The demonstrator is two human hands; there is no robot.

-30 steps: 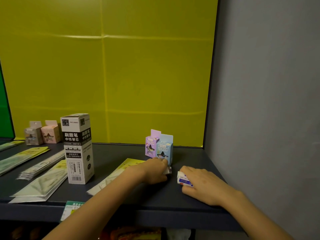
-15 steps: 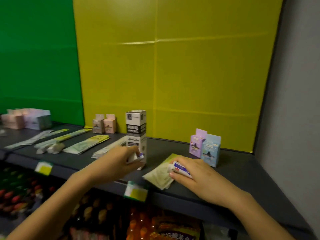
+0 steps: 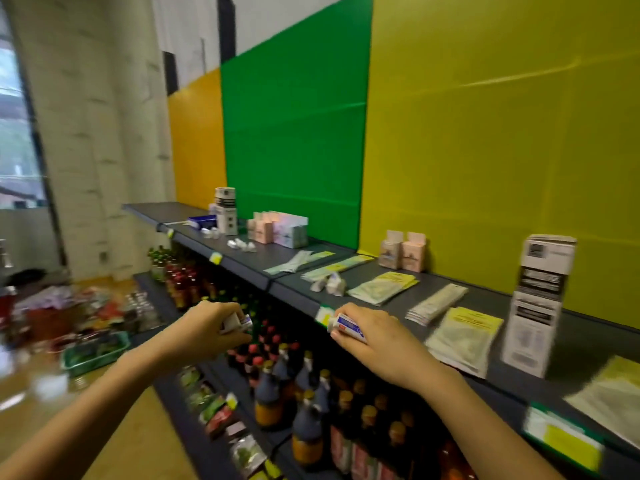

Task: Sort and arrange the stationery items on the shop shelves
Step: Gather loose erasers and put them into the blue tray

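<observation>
White erasers clasped in left hand point(image 3: 211, 327) and right hand point(image 3: 369, 336), carried past shelf front edge point(image 3: 294, 299); matching eraser pile point(image 3: 329, 284) ahead; sorting unfinished.

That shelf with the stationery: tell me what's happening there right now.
A person stands at the dark shelf, each hand closed on a small white eraser-like packet. The left hand holds its packet out in front of the shelf edge, over the bottles below. The right hand holds the other packet at the shelf's front edge. Flat sleeves, a tall white box and small pink boxes sit untouched on the shelf.
</observation>
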